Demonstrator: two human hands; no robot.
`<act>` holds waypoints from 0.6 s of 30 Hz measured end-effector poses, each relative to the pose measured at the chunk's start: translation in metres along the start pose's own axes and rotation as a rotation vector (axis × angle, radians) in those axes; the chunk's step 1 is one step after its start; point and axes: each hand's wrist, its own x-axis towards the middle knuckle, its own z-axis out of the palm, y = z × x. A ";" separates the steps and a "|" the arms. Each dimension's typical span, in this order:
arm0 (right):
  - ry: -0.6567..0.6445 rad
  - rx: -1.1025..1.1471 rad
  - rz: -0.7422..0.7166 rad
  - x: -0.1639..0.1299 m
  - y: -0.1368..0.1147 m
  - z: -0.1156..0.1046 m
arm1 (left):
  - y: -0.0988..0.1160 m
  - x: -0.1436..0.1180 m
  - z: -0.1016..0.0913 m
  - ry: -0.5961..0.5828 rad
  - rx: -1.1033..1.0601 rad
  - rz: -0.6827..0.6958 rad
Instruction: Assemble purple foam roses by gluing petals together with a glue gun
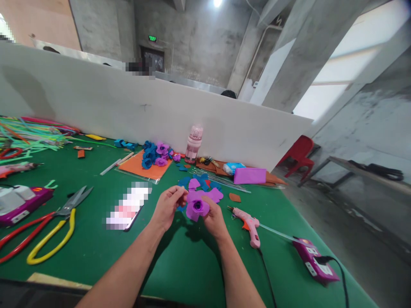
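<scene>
A purple handmade flower (195,207) with a dark blue centre is held up over the green table by my right hand (214,219), whose fingers pinch its right side. Just left of the flower, my left hand (169,208) is closed in a pinch. Whatever its fingertips hold, if anything, is too small to make out. Behind both hands lie loose purple petals (215,194) and blue petals (202,180). A pink glue gun (248,224) lies on its side to the right of my right hand.
Finished blue and purple flowers (154,154) rest on an orange sheet (135,167). Nearby are a phone (128,209), large scissors (61,218), a pink bottle (194,145) and power strips (316,261) with a cord. A white partition (112,102) stands behind the table.
</scene>
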 end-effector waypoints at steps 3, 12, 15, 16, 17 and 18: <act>-0.072 -0.004 -0.041 0.000 0.001 0.001 | -0.001 0.000 0.000 -0.020 0.033 -0.032; 0.061 -0.125 0.016 0.003 0.009 0.003 | -0.005 0.011 -0.014 0.272 -0.009 0.020; 0.138 -0.137 0.055 0.004 0.012 0.003 | -0.009 0.011 -0.011 0.155 0.203 -0.033; 0.154 -0.120 0.073 0.004 0.012 0.003 | -0.010 0.010 -0.009 0.110 0.265 -0.048; 0.165 -0.091 0.096 0.004 0.013 0.004 | -0.012 0.009 -0.007 0.074 0.318 -0.054; 0.174 -0.057 0.124 0.004 0.014 0.005 | -0.014 0.008 -0.006 0.051 0.362 -0.052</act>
